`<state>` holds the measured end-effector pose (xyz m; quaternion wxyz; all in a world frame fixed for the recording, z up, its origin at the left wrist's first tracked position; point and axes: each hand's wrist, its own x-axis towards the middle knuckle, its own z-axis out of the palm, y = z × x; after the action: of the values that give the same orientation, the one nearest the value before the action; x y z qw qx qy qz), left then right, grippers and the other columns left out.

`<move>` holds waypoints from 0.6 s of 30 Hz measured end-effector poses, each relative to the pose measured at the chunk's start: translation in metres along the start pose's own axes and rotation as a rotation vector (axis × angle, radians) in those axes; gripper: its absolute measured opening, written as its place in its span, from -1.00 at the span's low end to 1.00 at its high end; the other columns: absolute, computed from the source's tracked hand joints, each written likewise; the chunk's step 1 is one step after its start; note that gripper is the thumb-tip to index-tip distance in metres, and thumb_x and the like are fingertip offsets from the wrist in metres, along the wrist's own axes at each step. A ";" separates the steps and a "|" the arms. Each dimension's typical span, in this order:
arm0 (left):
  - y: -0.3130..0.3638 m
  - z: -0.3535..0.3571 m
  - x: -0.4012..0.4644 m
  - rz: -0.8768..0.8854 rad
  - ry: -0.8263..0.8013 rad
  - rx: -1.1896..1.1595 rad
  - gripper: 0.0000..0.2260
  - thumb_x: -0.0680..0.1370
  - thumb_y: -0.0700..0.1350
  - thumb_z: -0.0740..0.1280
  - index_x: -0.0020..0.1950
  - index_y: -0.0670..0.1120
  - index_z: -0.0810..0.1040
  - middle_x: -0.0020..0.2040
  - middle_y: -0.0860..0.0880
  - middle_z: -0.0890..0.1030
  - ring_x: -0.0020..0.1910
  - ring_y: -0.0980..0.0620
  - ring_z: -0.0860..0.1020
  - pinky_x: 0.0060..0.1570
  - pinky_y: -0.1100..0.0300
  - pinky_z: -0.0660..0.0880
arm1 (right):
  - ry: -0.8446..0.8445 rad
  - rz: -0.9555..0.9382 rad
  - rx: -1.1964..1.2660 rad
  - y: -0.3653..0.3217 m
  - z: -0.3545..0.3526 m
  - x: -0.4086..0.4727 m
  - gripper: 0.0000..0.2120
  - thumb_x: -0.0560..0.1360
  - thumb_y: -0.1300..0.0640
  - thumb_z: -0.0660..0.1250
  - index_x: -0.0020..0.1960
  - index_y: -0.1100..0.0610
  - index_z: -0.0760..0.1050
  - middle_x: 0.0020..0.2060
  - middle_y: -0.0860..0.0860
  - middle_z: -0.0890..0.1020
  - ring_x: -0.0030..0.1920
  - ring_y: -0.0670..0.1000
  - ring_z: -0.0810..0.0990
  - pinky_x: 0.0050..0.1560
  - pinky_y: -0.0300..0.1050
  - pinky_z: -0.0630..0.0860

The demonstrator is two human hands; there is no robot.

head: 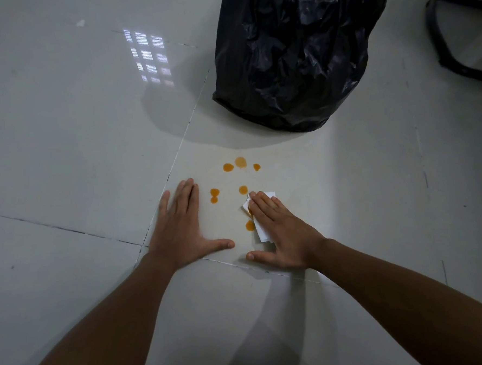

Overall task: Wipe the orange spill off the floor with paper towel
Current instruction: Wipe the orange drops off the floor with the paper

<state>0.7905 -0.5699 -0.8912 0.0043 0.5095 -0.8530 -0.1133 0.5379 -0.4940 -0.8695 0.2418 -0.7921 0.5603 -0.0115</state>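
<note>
Right hand (pixel 279 228): flat, fingers straight, pressing folded paper towel (pixel 261 232) onto floor tile (pixel 333 193); grip released, nothing pinched.
Left hand (pixel 180 222): splayed flat on the tile, empty, bracing just left of the drops.
Orange spill (pixel 214 195): separate drops ahead of and between the hands; one (pixel 249 225) touching the towel's edge, one faint (pixel 240 162) near the bin bag (pixel 297 54).
Risk: smearing into streaks if dragged rather than blotted.
Risk: small towel likely saturating, wetting fingers.
Risk: left palm sliding on glossy tile.
</note>
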 end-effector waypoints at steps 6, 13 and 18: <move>0.000 0.001 -0.001 0.000 0.005 -0.002 0.33 0.18 0.75 -0.03 0.63 -0.22 -0.01 0.66 -0.15 0.04 0.65 -0.08 -0.01 0.60 -0.20 -0.01 | -0.014 -0.028 0.003 -0.007 0.002 -0.005 0.05 0.48 -0.49 0.12 0.65 0.16 -0.19 0.64 0.02 -0.19 0.60 -0.06 -0.31 0.61 0.00 -0.20; 0.001 0.001 0.000 -0.010 0.006 -0.005 0.33 0.18 0.75 -0.02 0.63 -0.22 -0.01 0.67 -0.14 0.03 0.65 -0.06 -0.03 0.60 -0.18 -0.03 | -0.016 -0.079 0.008 -0.015 0.008 -0.010 0.02 0.50 -0.48 0.11 0.65 0.15 -0.18 0.64 0.02 -0.16 0.60 -0.09 -0.31 0.61 -0.04 -0.23; 0.000 0.001 0.000 0.000 0.011 -0.003 0.32 0.19 0.74 0.00 0.63 -0.22 0.00 0.66 -0.15 0.05 0.65 -0.07 -0.01 0.60 -0.19 -0.02 | -0.028 -0.100 -0.007 -0.017 0.008 -0.012 -0.01 0.52 -0.46 0.12 0.65 0.13 -0.18 0.64 0.00 -0.16 0.60 -0.11 -0.31 0.56 -0.15 -0.31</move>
<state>0.7901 -0.5696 -0.8922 0.0099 0.5102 -0.8527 -0.1117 0.5505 -0.4759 -0.8669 0.2458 -0.8203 0.5164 -0.0105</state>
